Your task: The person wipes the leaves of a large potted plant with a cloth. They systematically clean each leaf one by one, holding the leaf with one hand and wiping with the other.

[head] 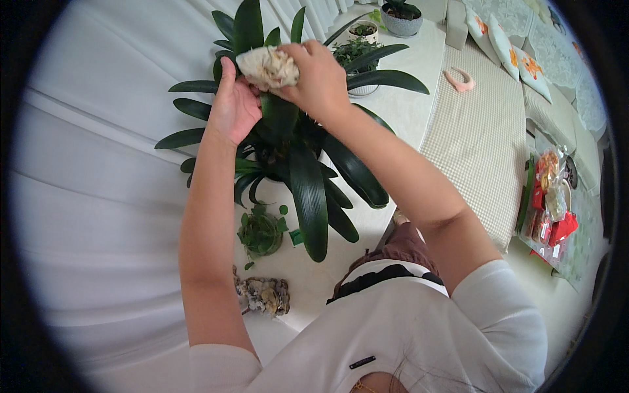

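A large potted plant with long, strap-shaped dark green leaves [308, 201] stands before me. My right hand [319, 78] grips a crumpled, off-white cloth [269, 69] against the upper part of a broad leaf. Just left of the cloth, my left hand [238, 105] is palm up with the thumb raised, beside the same leaf; its fingertips are partly hidden behind the leaf and cloth, and whether they touch the leaf I cannot tell. The plant's pot is mostly hidden under the leaves.
A trailing plant in a round glass vessel [263, 236] and a rough rock ornament [268, 294] are on the white ledge [408, 113]. Smaller potted plants, one in a grey pot [402, 23], stand beyond. White curtain [108, 196] lies left; a checked sofa [476, 137] and a table with packets [580, 255] right.
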{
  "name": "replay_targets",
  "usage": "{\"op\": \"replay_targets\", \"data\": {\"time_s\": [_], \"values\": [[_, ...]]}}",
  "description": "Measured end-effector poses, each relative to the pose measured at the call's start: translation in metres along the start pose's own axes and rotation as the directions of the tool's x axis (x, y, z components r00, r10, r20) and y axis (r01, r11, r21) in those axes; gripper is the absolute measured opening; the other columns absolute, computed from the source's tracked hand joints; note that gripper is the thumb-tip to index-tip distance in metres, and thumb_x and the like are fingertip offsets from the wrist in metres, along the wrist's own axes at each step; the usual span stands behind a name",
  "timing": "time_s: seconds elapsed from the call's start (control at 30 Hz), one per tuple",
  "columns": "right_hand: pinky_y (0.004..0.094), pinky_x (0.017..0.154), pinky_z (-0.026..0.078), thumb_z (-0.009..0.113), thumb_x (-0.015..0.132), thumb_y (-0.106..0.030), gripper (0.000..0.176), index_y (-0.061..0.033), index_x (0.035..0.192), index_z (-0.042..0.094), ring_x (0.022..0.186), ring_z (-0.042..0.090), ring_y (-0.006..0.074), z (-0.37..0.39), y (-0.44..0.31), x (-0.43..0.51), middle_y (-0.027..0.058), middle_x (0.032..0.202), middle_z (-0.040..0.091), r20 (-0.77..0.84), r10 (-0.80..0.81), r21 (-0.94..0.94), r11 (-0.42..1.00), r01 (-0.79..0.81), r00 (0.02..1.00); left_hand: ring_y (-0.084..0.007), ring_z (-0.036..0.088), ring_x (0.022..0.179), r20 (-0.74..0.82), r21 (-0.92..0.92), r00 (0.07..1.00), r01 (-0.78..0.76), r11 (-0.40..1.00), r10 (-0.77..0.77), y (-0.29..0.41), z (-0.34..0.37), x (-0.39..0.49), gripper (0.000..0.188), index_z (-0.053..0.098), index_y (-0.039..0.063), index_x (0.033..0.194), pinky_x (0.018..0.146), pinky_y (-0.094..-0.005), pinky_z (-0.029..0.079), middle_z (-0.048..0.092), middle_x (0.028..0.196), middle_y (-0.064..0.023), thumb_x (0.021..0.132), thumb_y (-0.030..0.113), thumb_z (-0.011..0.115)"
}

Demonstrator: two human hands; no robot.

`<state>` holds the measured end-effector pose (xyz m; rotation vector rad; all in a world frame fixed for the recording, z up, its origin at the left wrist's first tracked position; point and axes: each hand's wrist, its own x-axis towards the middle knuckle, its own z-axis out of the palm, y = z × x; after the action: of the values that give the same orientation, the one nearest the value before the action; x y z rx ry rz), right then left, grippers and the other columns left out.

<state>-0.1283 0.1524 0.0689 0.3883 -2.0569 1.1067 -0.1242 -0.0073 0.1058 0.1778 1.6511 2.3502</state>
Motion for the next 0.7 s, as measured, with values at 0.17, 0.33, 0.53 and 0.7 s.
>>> {"op": "replay_targets", "data": {"time_s": [0.17,0.33,0.53,0.7], "values": [[0.0431,0.072,0.052,0.082,0.059,-0.026,0.050,-0.0163,0.104,0.065,0.091,0.059,0.0318,0.011,0.011,0.034,0.0093,0.093,0.058,-0.090,0.002,-0.032,0.999,-0.005,0.996,-0.0232,0.058,0.113,0.036,0.102,0.999,-0.016,0.995,0.012,0.006,-0.010,-0.003,0.063,0.037,0.002,0.136,0.099,-0.0378,0.045,0.058,0.121,-0.0126,0.095,0.048,0.050],[0.0428,0.077,0.052,0.079,0.062,-0.030,0.049,-0.0147,0.107,0.066,0.090,0.064,0.0323,0.020,0.031,0.037,0.0129,0.097,0.063,0.030,0.140,0.236,0.961,-0.143,0.990,-0.0208,0.054,0.116,0.029,0.192,0.999,-0.027,0.981,0.021,0.010,-0.004,0.002,0.052,0.033,-0.001,0.138,0.099,-0.0336,0.045,0.053,0.126,-0.0120,0.093,0.008,0.058],[0.0431,0.078,0.052,0.081,0.062,-0.029,0.051,-0.0144,0.108,0.065,0.092,0.063,0.0327,0.010,0.014,0.022,0.0125,0.097,0.061,0.013,0.083,0.143,0.986,-0.084,0.996,-0.0221,0.055,0.116,0.007,0.181,1.000,0.023,0.983,-0.024,0.011,-0.006,0.002,0.048,0.039,-0.003,0.135,0.100,-0.0348,0.044,0.054,0.126,-0.0119,0.089,-0.004,0.051],[0.0450,0.074,0.052,0.082,0.059,-0.027,0.053,-0.0154,0.107,0.064,0.096,0.059,0.0319,0.004,0.010,0.023,0.0108,0.096,0.058,-0.062,0.008,0.042,0.999,-0.005,0.998,-0.0213,0.056,0.114,-0.010,0.196,1.000,0.026,0.980,-0.024,0.009,0.003,0.002,0.045,0.044,-0.003,0.132,0.100,-0.0343,0.044,0.056,0.125,-0.0118,0.088,-0.006,0.049]]}}
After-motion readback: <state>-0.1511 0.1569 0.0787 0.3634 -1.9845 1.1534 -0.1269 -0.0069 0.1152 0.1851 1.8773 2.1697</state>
